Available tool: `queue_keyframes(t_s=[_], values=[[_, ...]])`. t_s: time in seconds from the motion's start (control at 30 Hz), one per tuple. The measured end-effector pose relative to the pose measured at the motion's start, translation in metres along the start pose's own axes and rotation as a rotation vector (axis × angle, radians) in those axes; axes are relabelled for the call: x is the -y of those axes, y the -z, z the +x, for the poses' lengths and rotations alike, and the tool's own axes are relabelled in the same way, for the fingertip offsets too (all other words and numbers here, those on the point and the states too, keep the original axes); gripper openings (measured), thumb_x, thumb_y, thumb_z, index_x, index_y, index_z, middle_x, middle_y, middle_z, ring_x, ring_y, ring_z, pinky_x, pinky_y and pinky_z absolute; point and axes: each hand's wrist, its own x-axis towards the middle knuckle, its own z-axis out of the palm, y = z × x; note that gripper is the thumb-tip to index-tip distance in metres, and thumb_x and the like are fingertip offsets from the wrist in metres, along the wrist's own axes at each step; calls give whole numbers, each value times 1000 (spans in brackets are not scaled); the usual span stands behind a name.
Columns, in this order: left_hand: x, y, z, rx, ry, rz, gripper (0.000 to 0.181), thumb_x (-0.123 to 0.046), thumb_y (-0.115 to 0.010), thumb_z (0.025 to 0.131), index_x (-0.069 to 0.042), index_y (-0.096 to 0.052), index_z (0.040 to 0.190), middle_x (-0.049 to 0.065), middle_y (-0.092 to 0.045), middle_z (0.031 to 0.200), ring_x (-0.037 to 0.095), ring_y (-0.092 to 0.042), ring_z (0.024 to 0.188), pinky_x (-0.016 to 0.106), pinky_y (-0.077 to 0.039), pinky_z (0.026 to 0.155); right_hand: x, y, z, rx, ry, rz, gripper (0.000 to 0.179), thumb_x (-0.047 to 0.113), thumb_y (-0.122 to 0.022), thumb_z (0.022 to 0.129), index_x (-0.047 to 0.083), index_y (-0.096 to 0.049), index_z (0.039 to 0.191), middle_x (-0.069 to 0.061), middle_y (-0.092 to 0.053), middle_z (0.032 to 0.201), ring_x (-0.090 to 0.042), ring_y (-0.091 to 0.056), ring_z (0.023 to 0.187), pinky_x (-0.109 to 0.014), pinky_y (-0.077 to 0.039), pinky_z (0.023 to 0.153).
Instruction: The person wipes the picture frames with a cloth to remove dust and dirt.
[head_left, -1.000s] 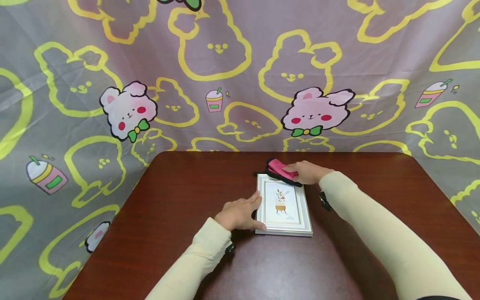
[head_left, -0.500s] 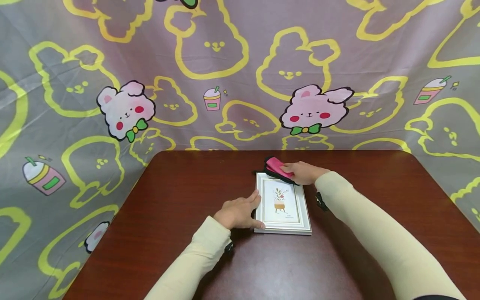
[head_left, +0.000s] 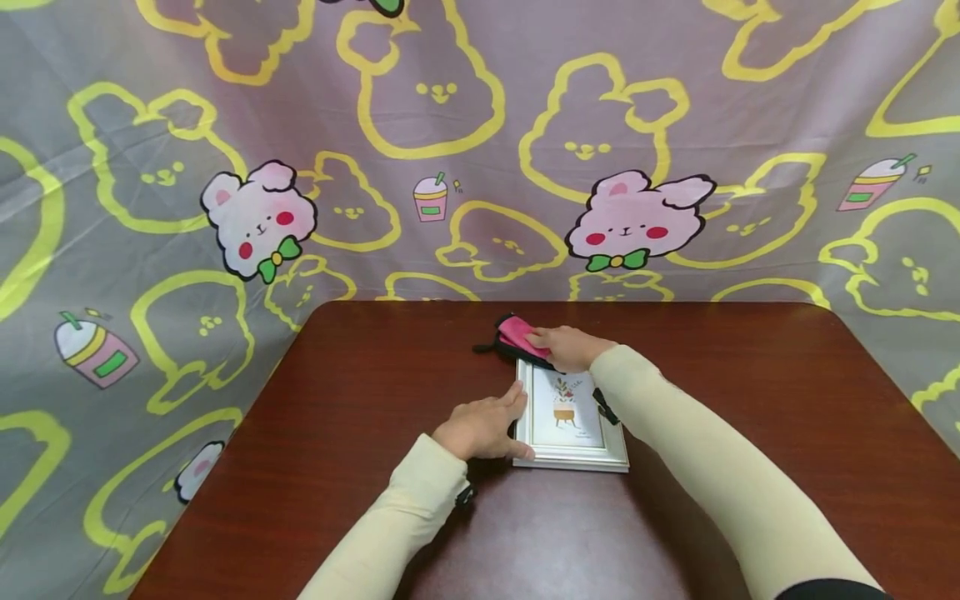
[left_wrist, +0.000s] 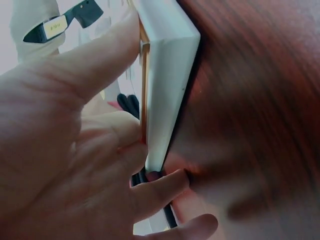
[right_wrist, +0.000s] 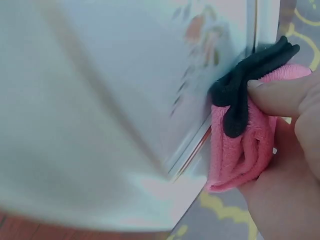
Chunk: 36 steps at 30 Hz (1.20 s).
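Note:
A white picture frame (head_left: 577, 457) lies flat on the table, face up, with a potted-plant print (head_left: 564, 413) inside. My left hand (head_left: 480, 427) rests at its left edge, fingers spread: the thumb lies on the frame's lower left corner, and other fingers lie along the side toward the tabletop. Over the frame's far edge, my right hand (head_left: 572, 348) grips a folded pink cloth with black edging (head_left: 513, 332), which covers the far left corner. In the right wrist view, the thumb presses on the black trim (right_wrist: 240, 85) of the fluffy cloth.
The dark reddish-brown table (head_left: 360, 433) extends around the frame. A fabric curtain (head_left: 480, 108) with yellow bear outlines and pink rabbits hangs behind it and at the sides. Black straps (head_left: 604, 407) sit at both wrists.
My right hand has slid the pink cloth leftward along the frame's far edge, its black tail now reaching past the frame's left side. My left hand keeps its place on the frame.

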Motion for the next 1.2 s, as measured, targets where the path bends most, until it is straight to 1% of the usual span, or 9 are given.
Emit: queue_keyframes(t_s=[0.07, 0.17, 0.27, 0.4, 0.6, 0.83, 1.07, 1.13, 1.2], values=[[1, -1, 0, 6, -2, 0, 88, -60, -67, 85, -24, -30, 157, -8, -18, 168, 21, -46, 142, 49, -47, 102, 7, -1, 5, -9, 9, -13, 57, 5, -50, 99, 11, -36, 154, -19, -33, 161, -44, -39, 142, -53, -34, 116], [2, -1, 1, 10, -2, 2, 88, -61, -66, 86, -26, -29, 158, -9, -17, 168, 23, -47, 141, 50, -47, 101, 16, -2, 11, -49, 44, -64, 56, 1, -49, 97, 9, -40, 152, -23, -38, 157, -44, -45, 138, -50, -38, 114], [2, 0, 2, 6, -2, 4, 88, -61, -66, 85, -26, -29, 157, -9, -17, 168, 23, -48, 141, 49, -48, 101, 19, -3, 15, -69, 62, -101, 56, -2, -48, 95, 9, -44, 150, -24, -41, 154, -44, -49, 135, -49, -39, 113], [1, 0, 2, 7, -1, 2, 88, -62, -66, 85, -26, -30, 157, -9, -17, 168, 22, -47, 141, 48, -48, 100, 17, -4, 17, -65, 55, -88, 58, -2, -49, 94, 10, -43, 151, -24, -41, 155, -43, -49, 136, -48, -39, 114], [1, 0, 2, 3, 4, 11, 89, -64, -66, 84, -28, -30, 157, -10, -17, 168, 20, -45, 142, 47, -48, 100, 9, -8, 15, -97, 81, -59, 56, 0, -50, 96, 9, -43, 150, -24, -41, 154, -45, -48, 136, -50, -38, 114], [2, -1, 2, -6, 13, 6, 91, -66, -66, 83, -29, -30, 157, -12, -18, 167, 19, -48, 140, 47, -49, 98, -8, -7, -1, -99, 79, -21, 52, 6, -51, 99, 8, -43, 150, -23, -41, 155, -43, -45, 139, -52, -38, 114], [3, 0, 0, 4, 25, -24, 91, -66, -66, 83, -29, -28, 157, -13, -15, 168, 20, -46, 142, 46, -46, 101, -40, -3, -27, -86, 5, 25, 52, 5, -52, 99, 10, -43, 150, -20, -42, 155, -39, -52, 132, -51, -44, 108], [3, 0, 0, 1, 27, -28, 91, -65, -67, 83, -29, -29, 157, -13, -16, 167, 20, -45, 142, 46, -46, 102, -46, -3, -32, -87, -9, 46, 53, 4, -52, 98, 10, -43, 150, -21, -43, 154, -37, -52, 130, -51, -45, 107], [2, -1, 0, -3, 24, -30, 91, -64, -67, 83, -29, -29, 157, -13, -16, 167, 20, -46, 142, 45, -46, 101, -49, -3, -36, -88, -16, 74, 54, 4, -52, 97, 10, -43, 150, -22, -43, 154, -38, -51, 132, -52, -44, 108]])
